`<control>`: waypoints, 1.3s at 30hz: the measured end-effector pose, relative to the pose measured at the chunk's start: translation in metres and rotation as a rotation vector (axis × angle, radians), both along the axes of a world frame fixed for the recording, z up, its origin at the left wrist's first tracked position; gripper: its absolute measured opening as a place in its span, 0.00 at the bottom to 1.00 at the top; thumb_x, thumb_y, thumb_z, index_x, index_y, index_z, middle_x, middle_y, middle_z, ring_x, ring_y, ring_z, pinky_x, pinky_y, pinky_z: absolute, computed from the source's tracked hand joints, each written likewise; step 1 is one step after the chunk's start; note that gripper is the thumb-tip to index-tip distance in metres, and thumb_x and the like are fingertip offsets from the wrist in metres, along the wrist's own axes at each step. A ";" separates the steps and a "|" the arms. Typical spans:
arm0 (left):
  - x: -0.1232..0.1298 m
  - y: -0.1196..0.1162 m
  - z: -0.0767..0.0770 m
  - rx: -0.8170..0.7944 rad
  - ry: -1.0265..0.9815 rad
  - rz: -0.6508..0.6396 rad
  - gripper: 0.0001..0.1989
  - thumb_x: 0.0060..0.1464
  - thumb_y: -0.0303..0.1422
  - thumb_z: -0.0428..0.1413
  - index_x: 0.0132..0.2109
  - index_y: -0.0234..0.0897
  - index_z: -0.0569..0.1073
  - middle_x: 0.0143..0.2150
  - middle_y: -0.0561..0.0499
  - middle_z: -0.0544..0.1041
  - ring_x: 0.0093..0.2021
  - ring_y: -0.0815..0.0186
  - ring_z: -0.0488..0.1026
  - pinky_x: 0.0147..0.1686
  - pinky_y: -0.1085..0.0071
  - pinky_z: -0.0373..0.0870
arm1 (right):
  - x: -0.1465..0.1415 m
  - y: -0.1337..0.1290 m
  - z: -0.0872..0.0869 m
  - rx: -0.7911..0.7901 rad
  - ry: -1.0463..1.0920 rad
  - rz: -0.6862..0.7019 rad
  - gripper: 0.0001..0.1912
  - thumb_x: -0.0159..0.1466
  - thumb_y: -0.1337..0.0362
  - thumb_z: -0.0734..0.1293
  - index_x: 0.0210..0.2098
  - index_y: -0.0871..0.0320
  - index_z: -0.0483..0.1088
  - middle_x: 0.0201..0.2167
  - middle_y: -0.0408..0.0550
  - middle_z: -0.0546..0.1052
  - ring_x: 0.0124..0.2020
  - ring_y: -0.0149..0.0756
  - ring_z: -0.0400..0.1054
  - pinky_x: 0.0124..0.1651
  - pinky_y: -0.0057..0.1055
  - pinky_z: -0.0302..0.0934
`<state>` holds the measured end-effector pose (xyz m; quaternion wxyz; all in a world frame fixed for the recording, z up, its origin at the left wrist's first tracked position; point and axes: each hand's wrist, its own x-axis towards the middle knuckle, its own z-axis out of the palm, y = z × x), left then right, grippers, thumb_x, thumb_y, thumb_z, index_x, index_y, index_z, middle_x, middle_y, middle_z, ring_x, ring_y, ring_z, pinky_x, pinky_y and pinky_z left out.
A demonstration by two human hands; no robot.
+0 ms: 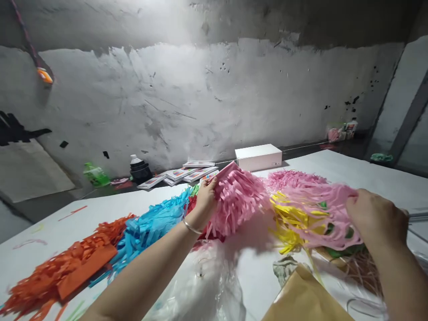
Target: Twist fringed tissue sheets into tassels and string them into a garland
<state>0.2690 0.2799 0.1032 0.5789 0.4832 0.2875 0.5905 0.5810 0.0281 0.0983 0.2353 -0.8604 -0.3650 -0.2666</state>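
My left hand (206, 198), with a bangle on its wrist, grips the top edge of a bundle of pink paper fringe (239, 200). The strips hang down and to the right above the table. At the right, my right hand (376, 218) is closed on loose pink paper strips (334, 209), which stretch leftward over yellow fringe (294, 223). Behind them lies more pink fringe (294, 178). Red fringe shows below my left hand, partly hidden. Blue fringe (157, 223) and orange fringe (76, 263) lie to the left.
Flat boxes (187, 171) are piled by the wall beside a white box (258, 157). A dark bottle (138, 168) and a green bottle (96, 174) stand at back left. Clear plastic (207, 281) and brown paper (306, 298) lie in front. Paper scraps dot the white table (351, 165).
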 end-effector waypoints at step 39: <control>-0.146 -0.213 -0.090 0.469 1.641 -0.309 0.35 0.61 0.36 0.55 0.72 0.39 0.53 0.76 0.37 0.44 0.74 0.41 0.39 0.64 0.34 0.52 | -0.252 -0.119 -0.061 0.102 -0.269 1.246 0.11 0.64 0.73 0.60 0.42 0.57 0.71 0.36 0.48 0.78 0.39 0.40 0.71 0.46 0.37 0.61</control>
